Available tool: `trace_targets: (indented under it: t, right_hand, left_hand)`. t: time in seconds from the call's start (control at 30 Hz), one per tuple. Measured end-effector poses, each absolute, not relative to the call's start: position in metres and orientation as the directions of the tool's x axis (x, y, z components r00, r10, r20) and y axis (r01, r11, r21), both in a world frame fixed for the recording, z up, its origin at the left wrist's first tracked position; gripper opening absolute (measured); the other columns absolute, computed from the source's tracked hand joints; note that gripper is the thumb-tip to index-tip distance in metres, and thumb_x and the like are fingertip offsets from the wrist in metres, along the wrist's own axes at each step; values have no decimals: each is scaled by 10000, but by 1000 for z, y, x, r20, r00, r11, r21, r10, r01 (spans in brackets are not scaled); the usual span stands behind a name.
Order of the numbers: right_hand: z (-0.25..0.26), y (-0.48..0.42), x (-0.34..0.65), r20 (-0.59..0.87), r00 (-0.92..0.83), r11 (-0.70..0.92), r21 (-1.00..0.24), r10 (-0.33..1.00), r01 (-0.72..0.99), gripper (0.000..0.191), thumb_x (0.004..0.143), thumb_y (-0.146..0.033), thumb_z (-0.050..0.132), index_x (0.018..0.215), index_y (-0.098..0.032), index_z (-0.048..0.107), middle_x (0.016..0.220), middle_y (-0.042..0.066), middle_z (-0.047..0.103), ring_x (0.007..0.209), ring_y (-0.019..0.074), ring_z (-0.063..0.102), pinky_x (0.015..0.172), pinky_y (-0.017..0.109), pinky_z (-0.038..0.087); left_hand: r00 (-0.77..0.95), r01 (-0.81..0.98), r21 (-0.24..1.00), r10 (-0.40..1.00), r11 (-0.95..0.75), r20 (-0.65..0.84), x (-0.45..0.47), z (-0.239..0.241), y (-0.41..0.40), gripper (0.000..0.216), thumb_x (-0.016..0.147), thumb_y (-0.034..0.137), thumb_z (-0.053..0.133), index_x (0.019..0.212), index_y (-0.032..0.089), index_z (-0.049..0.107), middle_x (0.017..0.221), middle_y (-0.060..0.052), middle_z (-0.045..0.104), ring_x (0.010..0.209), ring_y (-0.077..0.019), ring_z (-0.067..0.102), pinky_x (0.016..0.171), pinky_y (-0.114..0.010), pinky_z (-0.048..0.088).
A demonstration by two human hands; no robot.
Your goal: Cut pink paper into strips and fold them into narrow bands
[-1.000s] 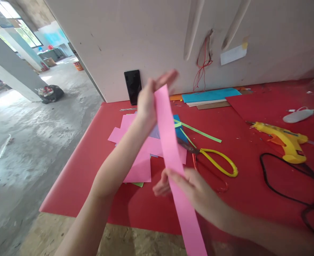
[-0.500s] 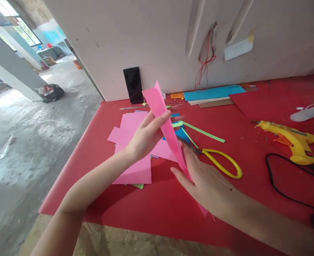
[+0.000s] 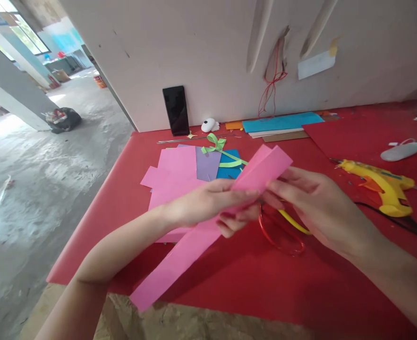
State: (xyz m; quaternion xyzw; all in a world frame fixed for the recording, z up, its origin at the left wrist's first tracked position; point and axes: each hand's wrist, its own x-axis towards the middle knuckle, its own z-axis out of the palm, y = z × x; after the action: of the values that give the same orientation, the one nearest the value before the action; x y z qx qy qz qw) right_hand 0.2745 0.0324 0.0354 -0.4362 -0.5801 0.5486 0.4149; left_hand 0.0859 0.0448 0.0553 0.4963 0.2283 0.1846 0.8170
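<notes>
My left hand [image 3: 211,203] is closed around the middle of a long pink paper strip [image 3: 183,259], thumb on top and fingers beneath. The strip runs slanting from lower left to upper right, and its upper end shows two layers. At that upper end, my right hand [image 3: 310,203] pinches the strip's edge between thumb and fingers. Under the hands lies a pair of scissors with one red and one yellow handle [image 3: 282,243]; its blades are hidden. Pink paper sheets [image 3: 174,172] lie on the red table beneath my left forearm, beside purple paper [image 3: 208,163] and blue paper [image 3: 233,156].
Curled green paper strips [image 3: 213,144] lie behind the hands. A black phone [image 3: 176,111] leans against the wall near a small white object [image 3: 209,125]. To the right is a yellow glue gun [image 3: 381,184] with a black cord. Blue card strips [image 3: 282,123] lie along the wall.
The pink strip has swung round, its upper end now pointing right and its lower end left. Both hands have shifted their grip on it, and the scissors' red handle has come into view.
</notes>
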Motion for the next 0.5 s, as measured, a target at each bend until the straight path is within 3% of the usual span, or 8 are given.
trace_targets:
  t: [0.13,0.23,0.33,0.4,0.5]
  right_hand:
    - [39,24,274,-20,-310,-29,-999,951,-27,220,756,-380,700,629,-214,631,558,-25,495,568,109,474,595,271,425]
    - [42,18,273,-62,-285,-78,-996,957,-45,230,745,-383,713,628,-198,642,544,-9,529,548,120,500,554,279,432]
    - [40,16,272,-58,-297,-80,-995,953,-64,195,744,-370,716,661,-199,674,533,-9,552,563,129,552,546,272,453]
    - [38,17,272,-27,-281,-47,-997,959,-64,178,743,-355,719,655,-204,686,559,-14,584,577,120,572,560,259,465]
    - [37,18,271,7,-259,-1,-999,966,-32,159,767,-323,701,658,-207,697,623,-12,641,605,117,604,589,253,486]
  left_hand:
    - [855,92,935,454,343,-250,85,55,40,364,968,301,378,682,131,527,592,39,405,477,-43,332,439,-201,313]
    - [890,107,966,411,236,-199,84,56,40,412,981,300,344,706,117,592,542,40,422,463,-49,364,464,-210,369]
    - [902,49,970,406,240,-146,85,55,39,331,959,179,337,836,110,636,736,-34,643,535,-61,539,532,-210,472]
    - [840,73,974,513,215,-176,87,56,37,253,933,157,401,905,125,650,858,-51,708,655,-85,650,629,-213,532]
    - [612,211,975,769,65,-184,89,57,32,164,859,270,605,796,134,672,798,-38,739,752,-128,706,705,-206,551]
